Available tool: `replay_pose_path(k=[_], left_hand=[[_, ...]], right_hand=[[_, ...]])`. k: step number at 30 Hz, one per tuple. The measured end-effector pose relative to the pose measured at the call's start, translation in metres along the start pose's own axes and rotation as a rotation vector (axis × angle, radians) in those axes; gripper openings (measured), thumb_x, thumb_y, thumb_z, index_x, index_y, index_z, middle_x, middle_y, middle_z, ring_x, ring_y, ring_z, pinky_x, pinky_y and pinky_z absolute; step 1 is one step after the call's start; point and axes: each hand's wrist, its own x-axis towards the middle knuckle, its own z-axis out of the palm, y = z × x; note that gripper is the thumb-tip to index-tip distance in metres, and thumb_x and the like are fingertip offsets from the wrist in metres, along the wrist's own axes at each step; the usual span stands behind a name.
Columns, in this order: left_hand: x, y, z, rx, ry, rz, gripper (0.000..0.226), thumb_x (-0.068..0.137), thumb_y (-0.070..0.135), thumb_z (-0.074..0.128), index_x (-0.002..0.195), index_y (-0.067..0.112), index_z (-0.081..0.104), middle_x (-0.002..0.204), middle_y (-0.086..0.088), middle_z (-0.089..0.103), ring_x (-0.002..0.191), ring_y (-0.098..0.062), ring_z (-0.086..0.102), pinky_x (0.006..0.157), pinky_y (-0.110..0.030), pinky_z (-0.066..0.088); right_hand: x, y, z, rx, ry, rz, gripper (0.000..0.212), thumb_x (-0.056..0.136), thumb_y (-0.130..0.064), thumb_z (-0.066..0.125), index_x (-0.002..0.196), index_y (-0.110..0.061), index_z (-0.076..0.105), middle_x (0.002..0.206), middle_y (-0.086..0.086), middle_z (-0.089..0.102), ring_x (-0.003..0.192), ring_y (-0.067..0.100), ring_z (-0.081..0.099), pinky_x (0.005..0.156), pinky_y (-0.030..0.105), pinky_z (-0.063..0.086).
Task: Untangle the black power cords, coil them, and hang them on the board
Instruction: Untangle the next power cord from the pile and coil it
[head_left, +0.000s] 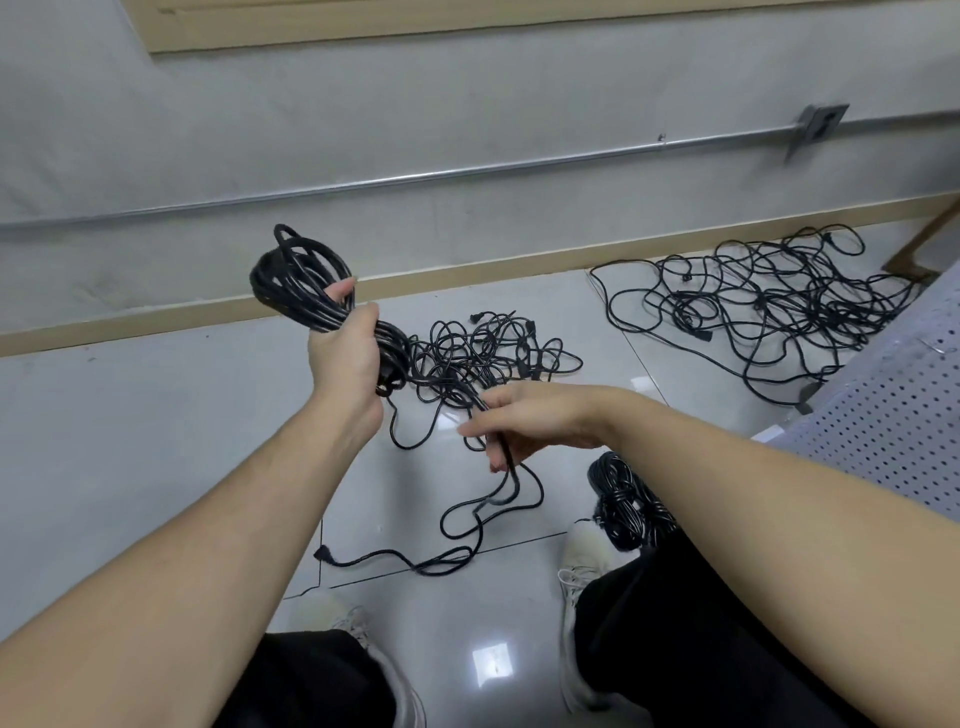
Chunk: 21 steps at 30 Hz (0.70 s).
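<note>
Head view: left hand (343, 358) grips the coiled cord (298, 283); right hand (524, 426) pinches its loose strand (506, 457).

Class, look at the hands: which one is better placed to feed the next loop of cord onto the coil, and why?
The right hand: it already pinches the loose cord trailing to the floor, while the left hand is fully occupied gripping the coil.

The coiled cord (306, 291) and both tangles (488, 358) on the floor (156, 441) are black. The floor is glossy pale grey, the skirting (467, 270) tan. The board (893, 431) is pale with a dotted hole pattern; the shoes (582, 561) are off-white.
</note>
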Motion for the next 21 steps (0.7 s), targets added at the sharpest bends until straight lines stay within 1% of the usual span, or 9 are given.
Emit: replay_pose_path(k=[2,4,7,9,11,13,15,18,21], left_hand=[[0.004,-0.005,-0.003,0.106,0.089,0.059,0.033,0.095,0.008,0.056,0.121,0.027,0.063,0.093,0.009,0.06,0.056,0.007,0.052,0.061,-0.01,0.043],[0.005,-0.007,-0.009,0.225,0.127,0.103,0.032,0.095,0.014,0.057,0.119,0.034,0.062,0.082,0.006,0.057,0.047,0.006,0.05,0.052,-0.009,0.042],[0.007,-0.014,-0.018,0.555,0.053,0.23,0.029,0.088,0.033,0.057,0.099,0.06,0.057,0.105,-0.007,0.065,0.069,-0.013,0.067,0.07,-0.033,0.057],[0.01,-0.018,-0.021,0.728,-0.023,0.275,0.028,0.089,0.036,0.059,0.088,0.063,0.056,0.114,-0.003,0.061,0.082,-0.023,0.068,0.079,-0.039,0.056],[0.012,-0.022,-0.019,0.834,-0.115,0.245,0.021,0.091,0.038,0.061,0.084,0.058,0.06,0.108,-0.002,0.064,0.08,-0.022,0.067,0.073,-0.034,0.052],[0.01,-0.027,-0.015,0.9,-0.229,0.178,0.012,0.092,0.041,0.063,0.082,0.048,0.066,0.09,0.0,0.067,0.074,-0.02,0.066,0.066,-0.03,0.046],[0.0,-0.031,-0.008,0.872,-0.334,0.096,0.015,0.095,0.043,0.064,0.084,0.034,0.07,0.076,0.007,0.064,0.075,-0.019,0.061,0.065,-0.029,0.042],[-0.02,-0.029,0.002,0.756,-0.456,-0.066,0.041,0.097,0.061,0.054,0.096,0.027,0.076,0.088,0.014,0.066,0.085,-0.009,0.058,0.07,-0.022,0.039],[-0.034,-0.023,0.007,0.701,-0.589,-0.138,0.061,0.09,0.078,0.038,0.089,0.034,0.081,0.1,0.009,0.071,0.092,-0.012,0.063,0.077,-0.028,0.045]], right_hand=[[0.002,-0.001,0.0,-0.1,0.077,-0.055,0.027,0.097,-0.036,0.067,0.096,-0.011,0.056,0.067,0.004,0.057,0.064,0.021,0.053,0.061,0.031,0.047],[0.002,-0.004,-0.004,-0.26,0.133,-0.076,0.025,0.094,-0.04,0.068,0.091,-0.016,0.062,0.067,0.002,0.057,0.059,0.02,0.048,0.059,0.032,0.041],[-0.003,-0.007,-0.013,-0.441,0.222,-0.097,0.039,0.094,-0.045,0.068,0.068,-0.02,0.052,0.061,-0.007,0.056,0.054,0.013,0.048,0.061,0.03,0.043],[-0.007,-0.007,-0.02,-0.465,0.325,-0.177,0.049,0.093,-0.043,0.071,0.061,-0.019,0.042,0.054,-0.011,0.043,0.051,0.009,0.039,0.059,0.029,0.036],[-0.011,-0.007,-0.025,-0.335,0.358,-0.285,0.042,0.091,-0.037,0.075,0.064,-0.016,0.051,0.061,-0.004,0.047,0.058,0.009,0.04,0.061,0.029,0.034],[-0.017,-0.008,-0.027,-0.1,0.378,-0.379,0.022,0.091,-0.029,0.076,0.079,-0.012,0.071,0.07,0.004,0.063,0.065,0.007,0.049,0.064,0.022,0.037],[-0.024,-0.011,-0.028,0.069,0.451,-0.439,0.011,0.095,-0.018,0.072,0.093,-0.007,0.075,0.062,-0.012,0.065,0.056,-0.003,0.051,0.057,0.008,0.035],[-0.025,-0.015,-0.029,0.224,0.606,-0.503,0.01,0.096,-0.008,0.068,0.1,0.001,0.072,0.051,-0.02,0.058,0.045,-0.004,0.05,0.048,0.008,0.037],[-0.022,-0.021,-0.031,0.318,0.732,-0.531,0.011,0.088,-0.012,0.079,0.083,-0.009,0.07,0.061,-0.014,0.061,0.055,-0.002,0.051,0.058,0.013,0.04]])
